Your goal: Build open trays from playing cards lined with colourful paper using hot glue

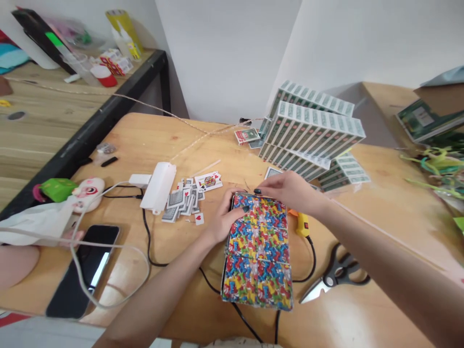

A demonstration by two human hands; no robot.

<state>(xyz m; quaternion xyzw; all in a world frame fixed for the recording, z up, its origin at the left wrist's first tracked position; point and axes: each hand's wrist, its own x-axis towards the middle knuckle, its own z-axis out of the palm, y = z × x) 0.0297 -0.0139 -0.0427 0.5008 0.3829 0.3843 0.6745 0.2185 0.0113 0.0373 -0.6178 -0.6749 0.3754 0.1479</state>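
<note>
A rectangular panel (259,251) covered in a bright multicoloured pattern, split into card-sized blocks, lies tilted in front of me. My left hand (226,220) grips its upper left side, thumb on the face and fingers behind the edge. At the top edge, my right hand (286,191) has its fingers pressed together; whether they pinch the panel's rim or something small there is hidden. Scattered playing cards (186,200) lie to the left of the panel. Behind the right hand one more card (272,172) is partly covered. A yellow tool with a red switch (303,225) sits just right of the panel.
Scissors (335,275) lie at the right. Stacked card boxes (311,135) stand at the back, with a red card box (247,136) beside them. A white power strip (159,188), a phone (83,270) and cables occupy the left. A person's arm (18,266) reaches in there.
</note>
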